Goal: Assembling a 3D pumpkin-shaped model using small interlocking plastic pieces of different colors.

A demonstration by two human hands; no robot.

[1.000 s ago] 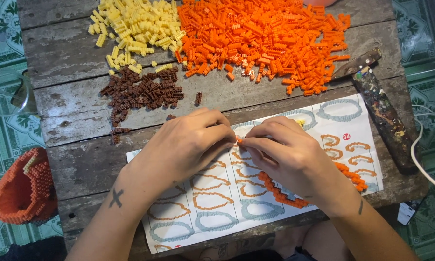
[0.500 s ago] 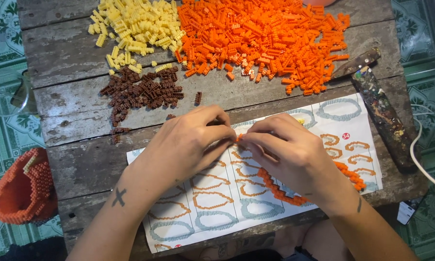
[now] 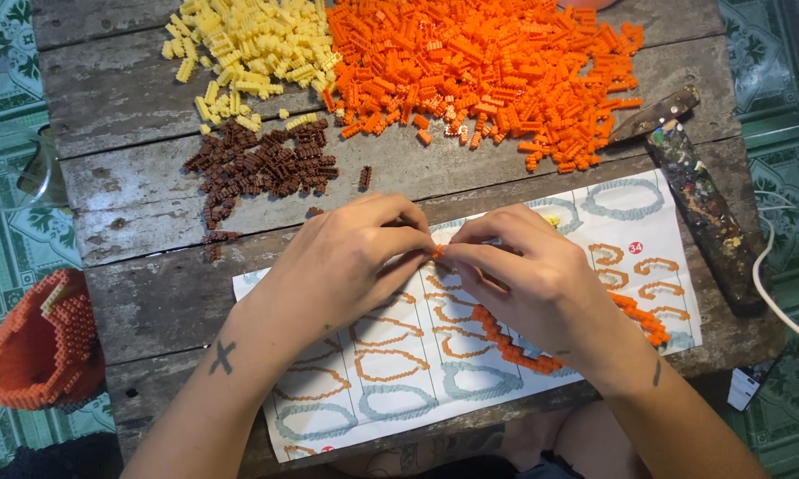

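- Small orange brick piece, pinched between the fingertips of both hands, just above the upper middle of the printed instruction sheet.
- Left hand, over the sheet's upper left part, fingers curled in narrow, thumb and forefinger closed on the orange piece.
- Right hand, over the sheet's middle, fingers bent close together, tips meeting the left hand's at the same piece.
- Chain of joined orange bricks, lying curved on the sheet, partly hidden under the right hand, reappearing toward the sheet's right edge.
- Whether chain and pinched piece are joined: cannot tell, fingers in the way.
- Sheet lying flat on a worn wooden table, near its front edge, printed with rows of ring outlines in orange and grey-blue.
- Pile of brown bricks, beyond the sheet's upper left corner, well apart from it.
- Heap of pale yellow bricks, farther beyond the sheet, past the brown pile.
- Large heap of orange bricks, beyond the sheet's upper edge, just beside the yellow heap.
- Paint-spattered hammer, just off the sheet's right edge, handle running along it.
- Orange beaded shape, off the table, left of the sheet, over the patterned floor.
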